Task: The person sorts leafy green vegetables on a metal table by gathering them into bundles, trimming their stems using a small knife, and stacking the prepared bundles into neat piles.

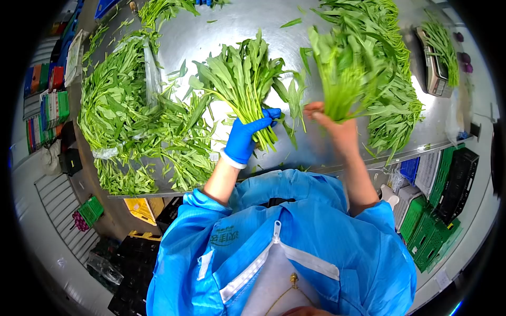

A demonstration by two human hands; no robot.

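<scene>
My left hand point(247, 137), in a blue glove, is closed round the stems of a bunch of water spinach point(240, 79), leaves pointing away from me. My bare right hand point(337, 129) grips the lower end of a second bunch of water spinach point(340, 79), which is smeared by motion. Between the two bunches, a few loose leafy stems point(296, 97) lie on the metal table point(232, 21). To the right of my right hand spreads a long row of water spinach point(392, 100). Left of my gloved hand is a large loose pile point(113, 105) of the same greens.
At the right edge of the table stands a scale point(433, 68) with a bunch of greens point(443, 45) on it. Clear plastic point(152, 73) lies in the left pile. Green crates point(424, 231) stand below on the right. Blue-gloved fingers point(204, 2) show at the far edge.
</scene>
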